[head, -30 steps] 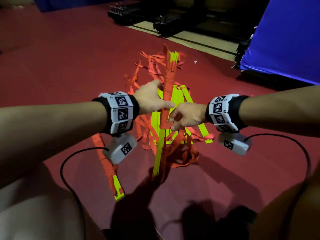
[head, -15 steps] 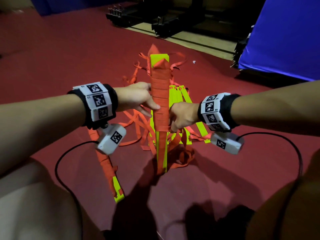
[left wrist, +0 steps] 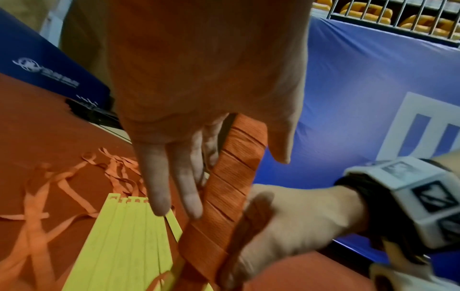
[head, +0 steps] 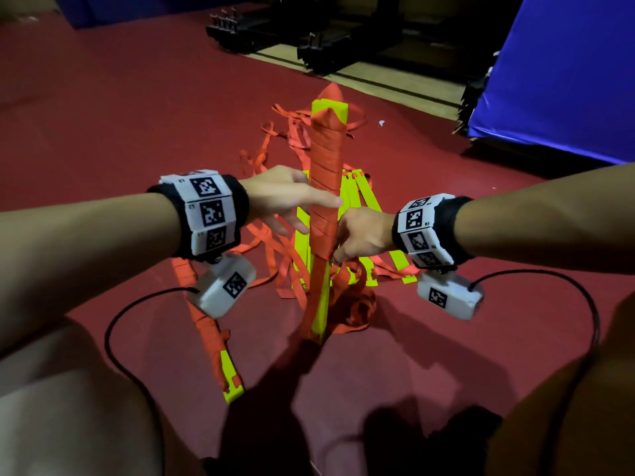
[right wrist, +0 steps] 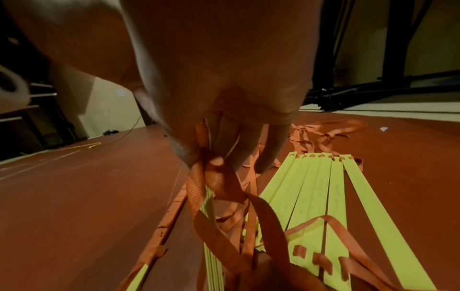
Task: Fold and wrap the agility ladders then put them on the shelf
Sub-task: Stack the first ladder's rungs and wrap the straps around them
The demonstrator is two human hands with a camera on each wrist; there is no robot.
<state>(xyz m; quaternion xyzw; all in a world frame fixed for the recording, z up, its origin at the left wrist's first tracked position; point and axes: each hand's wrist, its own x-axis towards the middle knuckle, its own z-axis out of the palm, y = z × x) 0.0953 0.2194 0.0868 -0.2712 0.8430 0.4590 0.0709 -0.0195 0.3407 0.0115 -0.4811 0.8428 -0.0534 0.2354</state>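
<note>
- Your left hand point(head: 278, 197) is spread, its fingers nearly straight. The fingers point(left wrist: 171, 189) lie against the left side of the wrapped ladder bundle point(head: 324, 187), and the thumb reaches across the bundle's near face. The hand steadies the bundle and does not clench it.
- Your right hand point(head: 364, 235) is closed on the orange strap point(right wrist: 199, 189). The thumb and first fingers point(right wrist: 184, 149) pinch the strap just beside the right side of the bundle, below the left hand.
- The bundle stands nearly upright on the red floor point(head: 120, 115), between your two hands. Its lower end rests on the floor in front of your knees. Orange strap is wound in tight turns over its upper and middle part. Yellow rungs show bare at the top tip and at the lower end.
- The strap runs down from your right hand into loose loops on the floor at the foot of the bundle.
- A second ladder point(head: 357, 214) lies flat on the floor behind the bundle. Its yellow rungs are stacked side by side, and its orange straps trail in a tangle toward the far side.
- A third, wrapped bundle point(head: 209, 334) lies on the floor at the left, below your left wrist. One yellow end is exposed.
- A blue mat point(head: 563, 73) stands at the far right edge of the floor.
- A black rack point(head: 309, 32) stands at the far edge.
</note>
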